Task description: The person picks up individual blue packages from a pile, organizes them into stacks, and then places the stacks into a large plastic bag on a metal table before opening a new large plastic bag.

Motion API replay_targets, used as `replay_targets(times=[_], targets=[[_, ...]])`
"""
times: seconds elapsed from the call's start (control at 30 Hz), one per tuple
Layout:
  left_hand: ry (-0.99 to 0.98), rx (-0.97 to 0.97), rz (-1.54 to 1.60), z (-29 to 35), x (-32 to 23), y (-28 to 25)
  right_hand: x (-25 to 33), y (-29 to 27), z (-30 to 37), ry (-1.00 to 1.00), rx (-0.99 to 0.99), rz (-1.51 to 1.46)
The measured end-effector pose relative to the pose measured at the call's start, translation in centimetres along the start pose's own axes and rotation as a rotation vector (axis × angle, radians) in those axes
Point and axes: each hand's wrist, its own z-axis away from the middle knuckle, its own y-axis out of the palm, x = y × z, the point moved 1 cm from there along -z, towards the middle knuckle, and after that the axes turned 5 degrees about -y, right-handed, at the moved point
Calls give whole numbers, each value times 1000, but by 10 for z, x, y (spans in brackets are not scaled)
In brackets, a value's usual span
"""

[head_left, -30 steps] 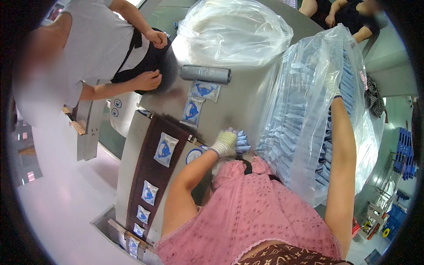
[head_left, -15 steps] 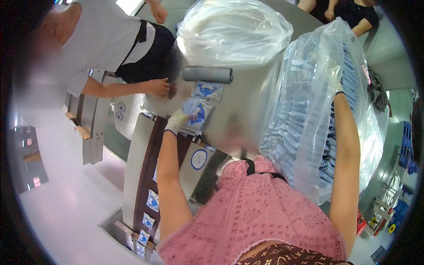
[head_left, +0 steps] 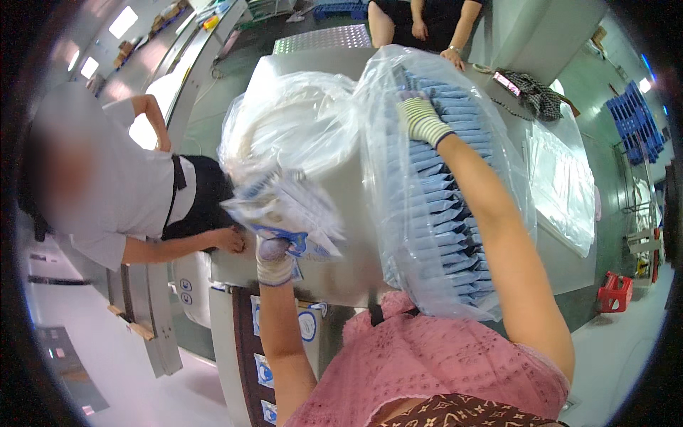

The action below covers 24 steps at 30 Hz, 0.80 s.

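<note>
My left hand (head_left: 274,262), in a striped knit glove with purple-grey fingertips, is closed on a bunch of white and blue packets (head_left: 295,210), lifted above the metal table and smeared by motion. My right hand (head_left: 425,122), gloved in the same way, reaches inside a large clear plastic bag (head_left: 388,235). It lies against the far part of a long row of upright light-blue packets (head_left: 442,192). Its fingers look stretched out, though plastic and packets partly hide them. More packets (head_left: 264,370) lie on the dark conveyor belt (head_left: 247,356) by my left forearm.
Left of the metal table (head_left: 341,277) stands a co-worker in a white shirt (head_left: 142,178). Another person's hand (head_left: 453,57) rests at the far edge. Beyond the bag of packets lie a bundle of clear film (head_left: 299,121), flat plastic bags (head_left: 558,185) and a red stool (head_left: 615,292).
My left hand has raised a bunch of packets from the table. My right hand has moved to the far part of the bagged row. My view has shifted, showing more beyond the table.
</note>
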Motion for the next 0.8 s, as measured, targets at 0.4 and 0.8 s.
replay_targets(times=[0.4, 0.8], targets=[[-307, 401, -918, -236, 100, 168, -32, 24, 18, -343, -185, -180], [-77, -9, -1906, -324, 78, 129, -23, -5, 22, -238, 4, -108]])
